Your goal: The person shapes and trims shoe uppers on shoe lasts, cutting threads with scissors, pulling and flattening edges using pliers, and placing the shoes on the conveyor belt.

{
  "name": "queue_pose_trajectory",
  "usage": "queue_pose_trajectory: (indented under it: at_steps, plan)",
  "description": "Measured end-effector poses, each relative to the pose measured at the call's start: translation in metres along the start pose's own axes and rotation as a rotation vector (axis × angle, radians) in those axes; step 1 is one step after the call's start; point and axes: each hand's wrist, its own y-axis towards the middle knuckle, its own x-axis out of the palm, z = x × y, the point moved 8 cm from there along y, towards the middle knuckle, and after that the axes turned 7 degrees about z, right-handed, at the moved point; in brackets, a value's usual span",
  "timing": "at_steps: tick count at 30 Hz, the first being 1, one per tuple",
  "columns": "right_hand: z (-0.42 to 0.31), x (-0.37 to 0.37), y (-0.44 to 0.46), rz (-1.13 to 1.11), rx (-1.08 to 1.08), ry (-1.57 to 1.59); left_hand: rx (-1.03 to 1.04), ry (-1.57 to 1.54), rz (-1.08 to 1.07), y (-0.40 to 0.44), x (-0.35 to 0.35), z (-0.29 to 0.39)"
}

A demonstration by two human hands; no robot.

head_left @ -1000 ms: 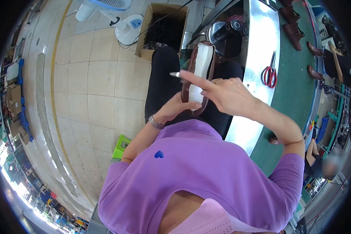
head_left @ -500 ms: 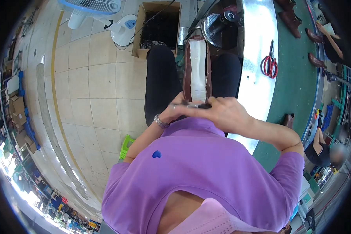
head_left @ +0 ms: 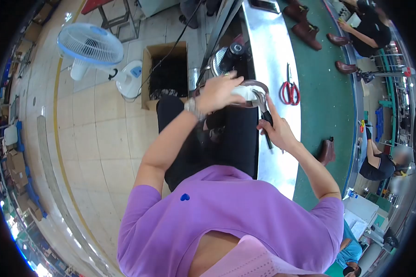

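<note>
While the purple shirt (head_left: 235,203) filled the near view, a brown shoe (head_left: 248,94) was held crosswise above the dark trousers (head_left: 238,154), white face up, right end overlapping the tabletop (head_left: 272,44) edge; contact there unclear. Left hand (head_left: 217,94) lay over the shoe's left part, blocking sight of it; firm grip or loose, could not tell. Right hand (head_left: 281,131) gripped black-handled pincers (head_left: 268,121), index finger stretched out, metal head at the shoe's right end. Red-handled scissors (head_left: 290,92) lay on the shiny metal tabletop, near the right hand. Just beyond the left hand, a round metal piece (head_left: 218,62) was partly covered. Open carton (head_left: 146,85) with dark contents stood on the tiled floor (head_left: 120,124), white-blue fan (head_left: 90,44) beside it. Across the tabletop, a green surface (head_left: 316,90) carried brown footwear (head_left: 307,33). Farther right, co-workers in black (head_left: 372,34) were at the line; a red-topped stool (head_left: 94,5) stood at far left.
</note>
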Motion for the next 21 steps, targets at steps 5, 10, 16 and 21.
queue_pose_trajectory:
  at_steps: [5, 10, 16, 21]
  plan:
    - [0.005, -0.002, 0.026, -0.163, 0.113, 0.483, -0.232, 0.164, -0.036, 0.038, 0.006, -0.038]
    - [-0.018, 0.002, 0.056, -0.340, 0.152, 0.430, -0.363, -0.129, -0.097, 0.022, 0.008, -0.061]
    - [-0.033, 0.008, 0.041, -0.339, 0.226, 0.221, -0.055, 0.259, 0.111, -0.040, 0.008, 0.030]
    - [-0.018, 0.025, 0.020, 0.023, -0.112, 0.000, 0.001, 0.189, 0.142, -0.048, 0.004, 0.038]
